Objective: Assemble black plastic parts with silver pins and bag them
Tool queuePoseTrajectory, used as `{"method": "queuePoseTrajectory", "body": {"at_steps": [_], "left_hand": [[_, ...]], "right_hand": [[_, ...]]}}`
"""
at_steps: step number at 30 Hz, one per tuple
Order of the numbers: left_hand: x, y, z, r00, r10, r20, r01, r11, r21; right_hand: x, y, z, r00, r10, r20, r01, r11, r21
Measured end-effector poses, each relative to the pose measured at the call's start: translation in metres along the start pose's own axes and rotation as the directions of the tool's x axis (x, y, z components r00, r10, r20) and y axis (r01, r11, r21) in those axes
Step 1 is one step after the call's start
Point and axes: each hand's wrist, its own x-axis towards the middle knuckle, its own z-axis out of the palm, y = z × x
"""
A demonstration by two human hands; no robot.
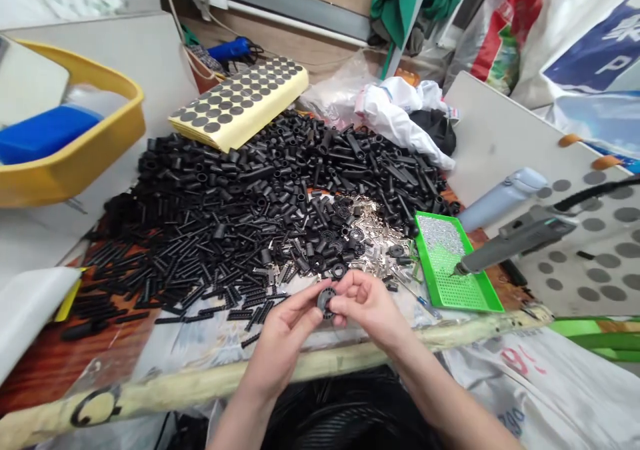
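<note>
Between my two hands, near the front edge of the table, is a small round black plastic disc (pixel 327 301) with slots around its rim. My left hand (pixel 287 330) pinches the disc from the left, thumb in front and fingers behind. On the other side, my right hand (pixel 365 307) has its thumb and fingertips closed at the disc's right part; whether they hold a further small piece I cannot make out. Just beyond the hands lie several similar black discs (pixel 331 240) and a heap of shiny metal pieces (pixel 373 227).
A large pile of black plastic tubes (pixel 235 190) spreads over the table. A green tray (pixel 487 290) of small silvery parts stands at the right, with an electric screwdriver (pixel 520 237) hanging over it. Sheets of round grey stickers (pixel 245 100) lie behind; a yellow basin (pixel 107 147) is at left.
</note>
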Motion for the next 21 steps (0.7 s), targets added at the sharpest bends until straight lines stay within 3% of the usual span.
{"method": "queuePoseTrajectory", "body": {"at_steps": [3,5,6,8,11,16,21], "left_hand": [[0.001,-0.008,0.011,0.999,-0.048,-0.016,0.047,0.997,-0.063],[0.003,-0.011,0.017,0.997,-0.042,-0.064,0.035,0.993,-0.113],[0.005,-0.011,0.018,0.995,-0.037,-0.093,0.023,0.989,-0.149],[0.010,-0.011,0.020,0.992,-0.035,-0.124,0.004,0.971,-0.238],[0.014,-0.012,0.018,0.994,-0.060,-0.092,0.024,0.935,-0.354],[0.011,-0.016,0.013,0.994,-0.080,-0.071,0.040,0.895,-0.444],[0.008,-0.018,0.012,0.993,-0.064,-0.098,0.010,0.881,-0.474]], "right_hand": [[-0.001,0.006,-0.016,1.000,0.000,0.019,0.002,0.995,-0.098],[0.005,0.001,-0.035,0.998,-0.050,0.041,0.062,0.927,-0.369],[0.010,-0.003,-0.047,0.991,-0.132,0.029,0.125,0.824,-0.552],[0.023,-0.009,-0.068,0.927,-0.376,0.015,0.172,0.388,-0.905],[0.041,-0.013,-0.087,0.929,-0.358,0.097,0.185,0.220,-0.958],[0.051,-0.011,-0.088,0.938,-0.271,0.219,0.248,0.080,-0.965],[0.050,-0.023,-0.093,0.927,-0.271,0.259,0.278,0.033,-0.960]]}}
